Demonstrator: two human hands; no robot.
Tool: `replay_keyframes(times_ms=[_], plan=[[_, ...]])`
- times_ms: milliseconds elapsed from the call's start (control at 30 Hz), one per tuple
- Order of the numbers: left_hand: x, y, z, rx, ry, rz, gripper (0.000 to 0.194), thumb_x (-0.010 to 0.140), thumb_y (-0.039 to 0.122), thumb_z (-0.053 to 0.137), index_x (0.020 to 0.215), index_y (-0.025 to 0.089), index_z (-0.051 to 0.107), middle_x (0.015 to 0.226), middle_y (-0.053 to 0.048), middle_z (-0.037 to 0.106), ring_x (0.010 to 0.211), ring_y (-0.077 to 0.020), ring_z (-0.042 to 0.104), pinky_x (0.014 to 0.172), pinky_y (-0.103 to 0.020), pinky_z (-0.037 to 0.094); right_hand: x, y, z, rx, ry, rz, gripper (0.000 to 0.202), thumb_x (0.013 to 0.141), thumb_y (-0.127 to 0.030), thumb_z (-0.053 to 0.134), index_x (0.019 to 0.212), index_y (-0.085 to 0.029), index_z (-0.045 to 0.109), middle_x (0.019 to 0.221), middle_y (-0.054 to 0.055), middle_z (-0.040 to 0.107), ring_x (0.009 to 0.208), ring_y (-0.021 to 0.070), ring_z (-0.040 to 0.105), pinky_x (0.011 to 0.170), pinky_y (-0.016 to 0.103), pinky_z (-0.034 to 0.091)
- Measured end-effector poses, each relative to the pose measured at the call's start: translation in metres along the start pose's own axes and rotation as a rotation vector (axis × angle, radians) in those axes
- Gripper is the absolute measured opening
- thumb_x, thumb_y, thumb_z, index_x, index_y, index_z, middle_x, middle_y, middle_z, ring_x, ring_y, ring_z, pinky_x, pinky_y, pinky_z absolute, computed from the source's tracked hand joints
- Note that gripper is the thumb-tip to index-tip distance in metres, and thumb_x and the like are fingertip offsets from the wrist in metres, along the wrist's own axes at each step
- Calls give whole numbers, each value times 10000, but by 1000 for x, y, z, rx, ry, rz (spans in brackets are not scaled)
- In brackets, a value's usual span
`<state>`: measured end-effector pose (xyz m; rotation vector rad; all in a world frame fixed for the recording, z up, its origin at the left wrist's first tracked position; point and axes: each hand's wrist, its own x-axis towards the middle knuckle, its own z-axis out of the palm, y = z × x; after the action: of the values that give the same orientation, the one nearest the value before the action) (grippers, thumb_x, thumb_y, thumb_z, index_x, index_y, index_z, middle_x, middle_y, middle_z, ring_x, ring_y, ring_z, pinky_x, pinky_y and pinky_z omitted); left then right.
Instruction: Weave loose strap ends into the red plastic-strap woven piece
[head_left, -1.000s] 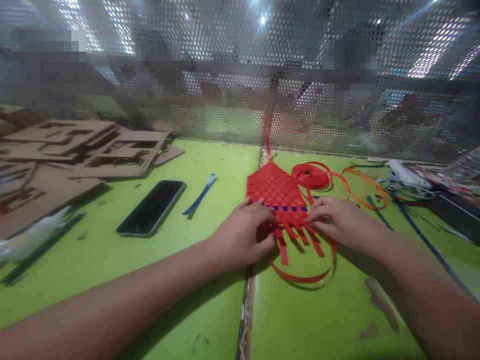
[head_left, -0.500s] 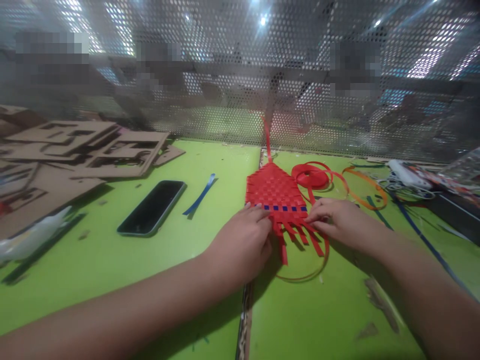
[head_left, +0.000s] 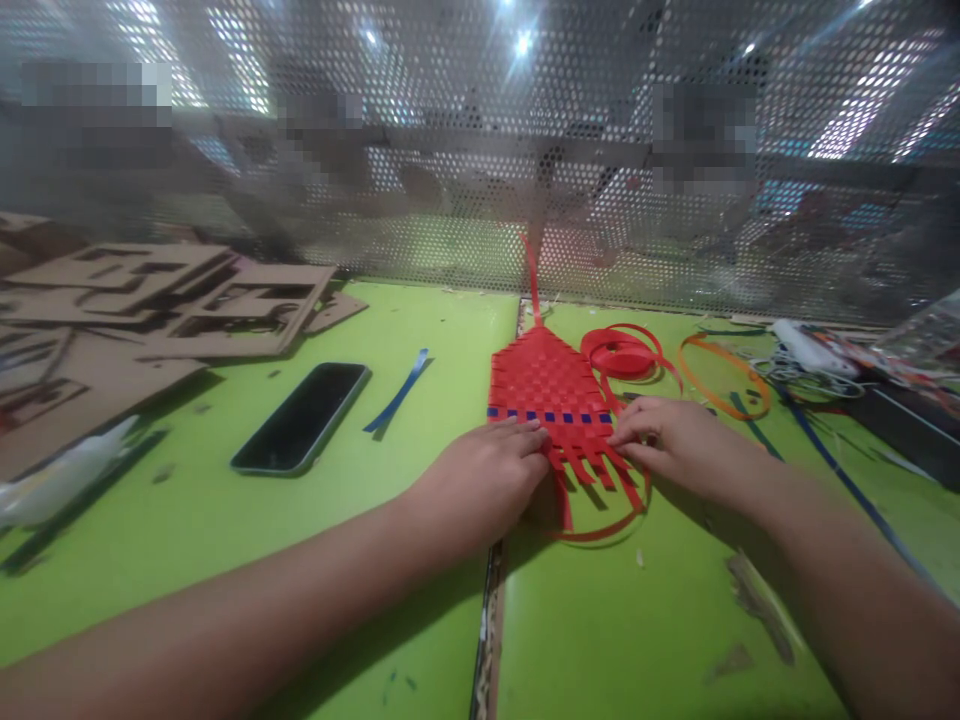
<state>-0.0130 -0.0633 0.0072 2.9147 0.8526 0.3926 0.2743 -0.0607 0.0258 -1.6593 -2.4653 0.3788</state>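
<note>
A flat piece woven from red strips (head_left: 541,375) lies on the green table, pointed at the far end, with one blue-and-red row across it. Loose red strip ends (head_left: 592,468) fan out at its near edge. My left hand (head_left: 491,465) lies over the near left corner with its fingers bent onto the weave; its thumb is mostly hidden. At the near right edge, my right hand (head_left: 660,435) is closed in a pinch on a red strip. A thin red strip loops (head_left: 600,537) on the table between my hands.
A red strip coil (head_left: 622,355) and orange loop (head_left: 724,375) lie behind my right hand. Left are a phone (head_left: 304,418), a blue strip (head_left: 397,390), cut cardboard (head_left: 172,300) and a white bottle (head_left: 67,475). A perforated metal screen (head_left: 450,230) stands behind.
The red strip loop below the weave has drawn in closer, and the slack near the coil has shrunk. My left fingers have shifted slightly right and nearer, uncovering more of the blue row.
</note>
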Motion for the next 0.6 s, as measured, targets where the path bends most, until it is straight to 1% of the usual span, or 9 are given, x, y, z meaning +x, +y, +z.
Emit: replay_keyframes(times_ms=[100, 233, 333, 533, 600], plan=[[2, -5, 1, -65, -38, -10, 244, 995, 88, 616, 1117, 122, 824, 1374, -139, 768, 1260, -305, 748, 1155, -488, 585, -1, 2, 0, 12, -13, -17, 251, 913, -157, 667, 947, -277, 885, 1091, 63, 823, 931, 245, 780, 845, 356, 588], [2, -7, 2, -100, -82, 2, 308, 964, 61, 613, 1190, 116, 816, 1430, -157, 733, 1327, -302, 712, 1195, -479, 548, -3, 6, 0, 19, -8, -39, 288, 910, -129, 655, 983, -282, 888, 1157, 59, 821, 969, 234, 780, 879, 347, 594], [2, -7, 1, -107, -108, -8, 326, 963, 63, 602, 1215, 108, 804, 1450, -162, 719, 1348, -296, 698, 1219, -476, 523, -3, 11, 0, 40, 7, -29, 290, 924, -140, 645, 982, -286, 889, 1149, 54, 823, 964, 227, 781, 887, 346, 595], [3, -8, 1, -134, -134, -39, 400, 948, 26, 583, 1277, 128, 788, 1486, -145, 696, 1367, -276, 686, 1223, -449, 519, -4, 19, -4, 170, -37, -51, 248, 999, -322, 648, 1050, -302, 890, 1130, 73, 810, 981, 240, 770, 872, 354, 590], [3, -9, 2, -144, -142, -47, 417, 950, 24, 577, 1299, 131, 780, 1494, -141, 691, 1378, -273, 678, 1224, -446, 517, -4, 21, -4, 197, -43, -35, 248, 1004, -347, 651, 1045, -306, 892, 1111, 75, 810, 971, 241, 766, 861, 356, 589]])
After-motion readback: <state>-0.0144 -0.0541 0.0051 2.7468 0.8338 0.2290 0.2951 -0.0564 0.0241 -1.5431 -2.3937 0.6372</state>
